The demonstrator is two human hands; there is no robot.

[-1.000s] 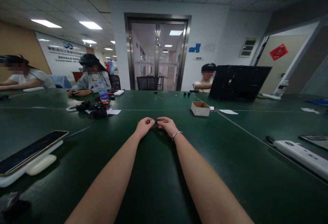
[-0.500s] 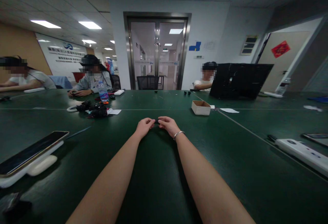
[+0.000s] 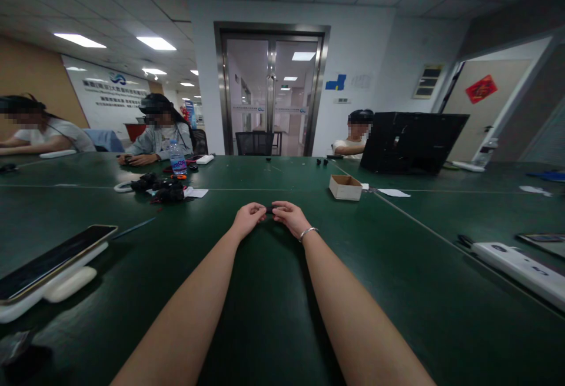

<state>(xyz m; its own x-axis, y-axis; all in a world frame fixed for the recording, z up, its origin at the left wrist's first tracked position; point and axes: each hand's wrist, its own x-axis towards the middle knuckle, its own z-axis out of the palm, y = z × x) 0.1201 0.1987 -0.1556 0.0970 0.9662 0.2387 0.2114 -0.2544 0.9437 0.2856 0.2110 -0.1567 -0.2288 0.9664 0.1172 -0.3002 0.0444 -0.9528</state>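
Observation:
Both my arms stretch forward over the dark green table (image 3: 273, 292). My left hand (image 3: 248, 219) and my right hand (image 3: 289, 218) meet at the fingertips, each with fingers curled in a pinch. Between them sits a small dark object (image 3: 269, 209), too small to name, gripped from both sides. A thin silver bracelet (image 3: 305, 232) circles my right wrist. Both hands rest low, close to the tabletop.
A phone (image 3: 53, 259) lies on a white stand at the near left. A small cardboard box (image 3: 345, 186) stands beyond my hands, a black laptop (image 3: 410, 142) behind it. White devices (image 3: 516, 262) lie right. Dark parts (image 3: 161, 189) and a water bottle (image 3: 177, 158) sit far left, near seated people.
My hands have stayed in the same place, with only slight shifts of the fingertips round the small dark object.

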